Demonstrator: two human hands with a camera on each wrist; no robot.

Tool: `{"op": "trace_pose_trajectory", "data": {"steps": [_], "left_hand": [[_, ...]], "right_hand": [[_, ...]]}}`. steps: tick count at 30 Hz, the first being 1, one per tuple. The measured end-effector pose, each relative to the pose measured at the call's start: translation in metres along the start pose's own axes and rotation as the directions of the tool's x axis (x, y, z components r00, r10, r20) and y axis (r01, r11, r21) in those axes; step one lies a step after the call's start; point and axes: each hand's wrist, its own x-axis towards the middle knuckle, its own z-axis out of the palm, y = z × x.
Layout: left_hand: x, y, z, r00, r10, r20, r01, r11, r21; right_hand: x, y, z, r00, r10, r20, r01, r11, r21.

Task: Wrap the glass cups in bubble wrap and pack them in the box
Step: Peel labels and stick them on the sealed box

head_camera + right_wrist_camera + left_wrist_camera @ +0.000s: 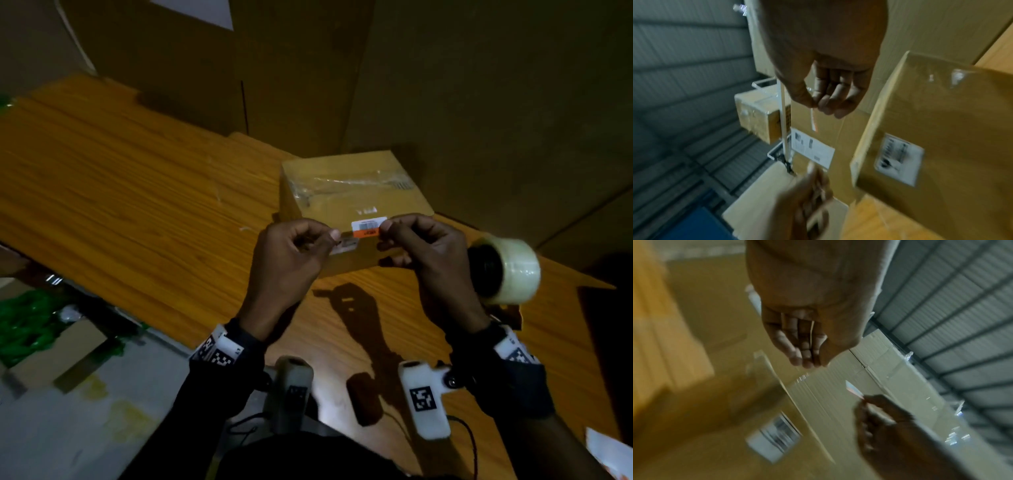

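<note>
above the near edge of the closed, taped box (352, 192) both hands hold a small white sticker (368, 228) with a barcode and an orange strip; its print is too small to read. left hand (291, 253) and right hand (421, 246) each pinch one end between thumb and forefinger, other fingers curled. box sits on the wooden table (120, 192); tape dispenser (507, 270) just right, bare tabletop to the left.
</note>
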Motion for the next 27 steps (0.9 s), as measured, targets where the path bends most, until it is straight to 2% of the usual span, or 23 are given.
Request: {"op": "trace_pose_trajectory", "data": {"steps": [2, 4, 8, 11, 17, 27], "left_hand": [[0.012, -0.006, -0.011, 0.994, 0.024, -0.111, -0.010, 0.991, 0.133], [0.025, -0.015, -0.021, 0.988, 0.047, -0.146, -0.015, 0.978, 0.209], [0.046, -0.034, -0.021, 0.998, 0.048, -0.031, -0.035, 0.945, 0.325], [0.053, -0.045, -0.013, 0.995, 0.039, 0.094, -0.072, 0.926, 0.372], [0.052, -0.057, -0.008, 0.975, 0.145, 0.171, -0.208, 0.867, 0.452], [0.050, -0.063, -0.009, 0.939, 0.222, 0.261, -0.328, 0.807, 0.491]], "right_hand": [[0.017, -0.007, -0.001, 0.998, 0.032, -0.049, -0.031, 0.999, 0.010], [0.034, -0.013, -0.002, 0.993, 0.097, -0.072, -0.100, 0.994, -0.036], [0.057, -0.010, 0.008, 0.960, 0.273, -0.056, -0.279, 0.947, -0.158], [0.064, -0.002, 0.020, 0.942, 0.334, -0.037, -0.334, 0.921, -0.199], [0.069, 0.009, 0.032, 0.938, 0.338, -0.069, -0.345, 0.910, -0.231], [0.070, 0.009, 0.036, 0.959, 0.281, -0.041, -0.282, 0.926, -0.252]]}}
